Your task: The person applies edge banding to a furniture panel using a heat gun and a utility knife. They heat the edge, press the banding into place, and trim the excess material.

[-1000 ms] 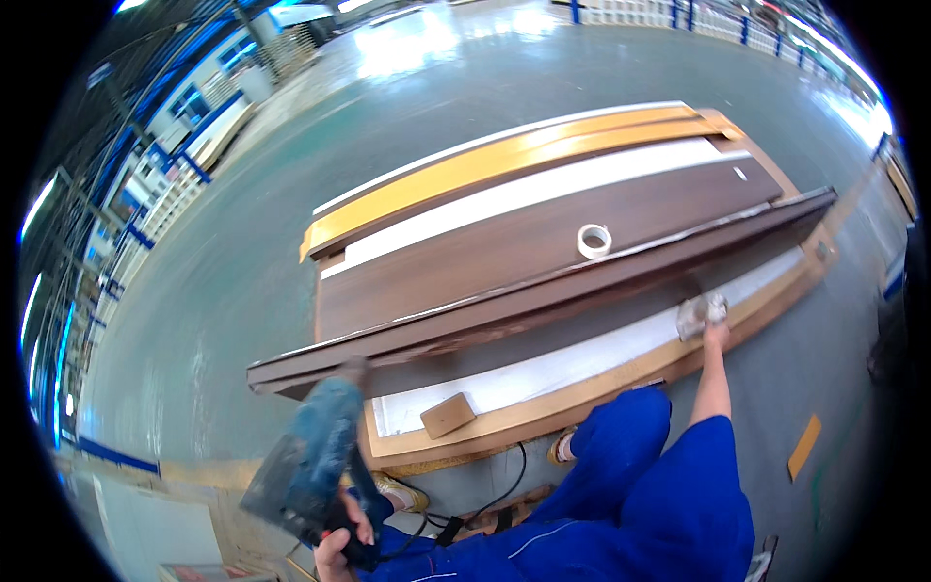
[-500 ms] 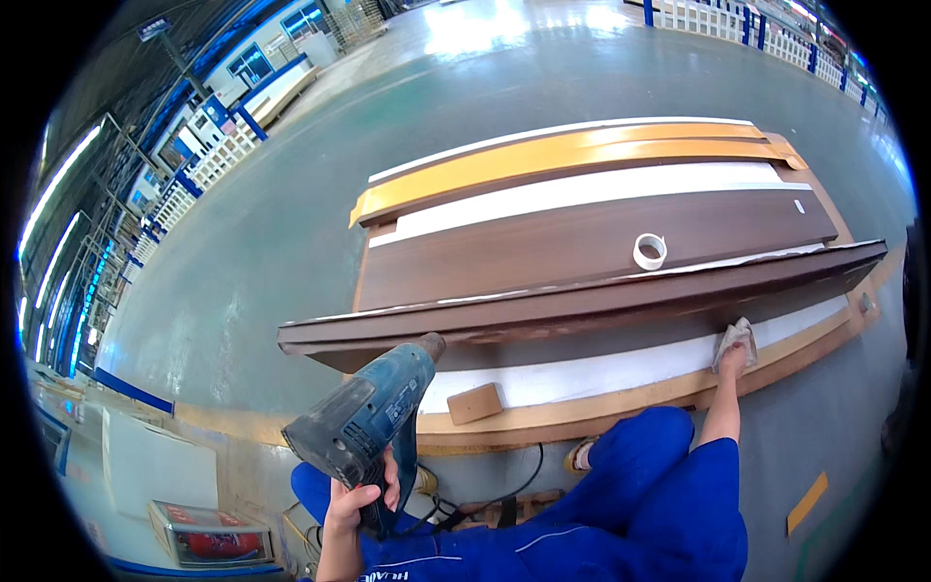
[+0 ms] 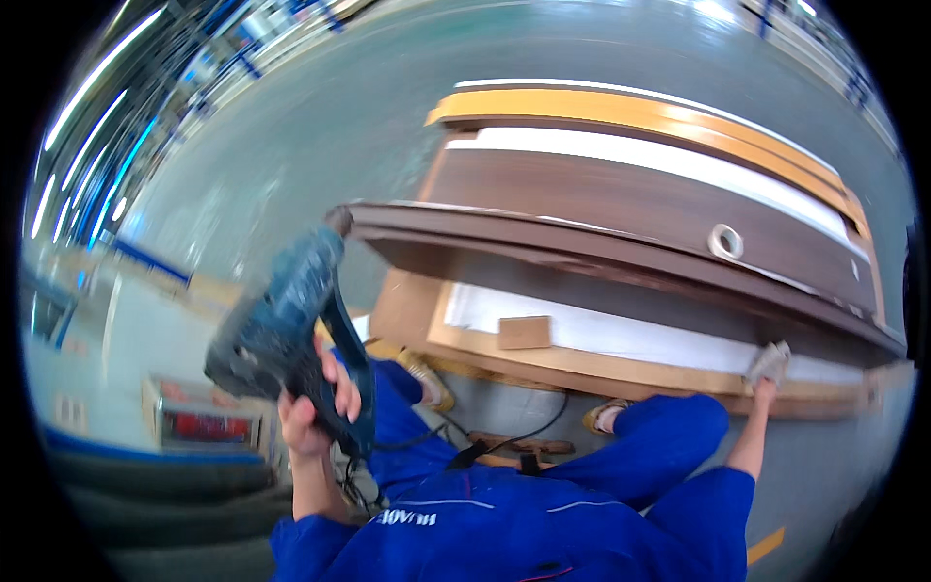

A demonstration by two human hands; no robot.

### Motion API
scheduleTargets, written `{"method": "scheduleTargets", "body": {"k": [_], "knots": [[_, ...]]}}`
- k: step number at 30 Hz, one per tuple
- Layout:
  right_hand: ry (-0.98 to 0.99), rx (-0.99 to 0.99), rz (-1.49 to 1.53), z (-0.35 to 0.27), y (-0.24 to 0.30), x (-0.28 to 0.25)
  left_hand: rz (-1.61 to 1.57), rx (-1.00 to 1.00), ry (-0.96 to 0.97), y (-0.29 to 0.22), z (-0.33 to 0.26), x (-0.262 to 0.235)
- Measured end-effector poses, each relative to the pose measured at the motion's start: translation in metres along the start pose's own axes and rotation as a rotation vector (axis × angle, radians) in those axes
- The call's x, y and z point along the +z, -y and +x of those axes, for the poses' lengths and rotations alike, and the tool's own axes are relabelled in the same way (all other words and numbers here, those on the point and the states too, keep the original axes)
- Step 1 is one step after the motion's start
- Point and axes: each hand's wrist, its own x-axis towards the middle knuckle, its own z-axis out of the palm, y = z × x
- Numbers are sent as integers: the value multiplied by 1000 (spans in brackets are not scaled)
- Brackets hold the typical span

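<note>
Head view, two hands point(image 3: 310, 435) point(image 3: 765, 387), one heat gun point(image 3: 289, 303) held, one cloth point(image 3: 771, 363) held

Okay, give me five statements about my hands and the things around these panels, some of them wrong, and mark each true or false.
1. The left hand holds a blue heat gun. True.
2. The right hand is empty. False: it holds a pale cloth.
3. The roll of tape lies on the brown panel. True.
4. The small tan block lies on the floor. False: it rests at the near edge of the white strip.
5. A yellow-orange length runs along the far side of the brown panel. True.
</note>
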Motion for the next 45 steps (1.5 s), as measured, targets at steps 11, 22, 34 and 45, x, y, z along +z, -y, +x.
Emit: {"method": "scheduleTargets", "body": {"k": [11,22,34,45], "knots": [[82,-646,255,-154,163,-35,245,618,-513,-85,-6,-178],[758,-957,-236,-398,292,9,106,-169,-975,108,-41,-454],[851,-852,-490,-406,267,-10,1173,-923,-563,297,-98,-511],[824,-848,-527,-460,277,5,1445,-728,-315,346,-8,-537]]}}
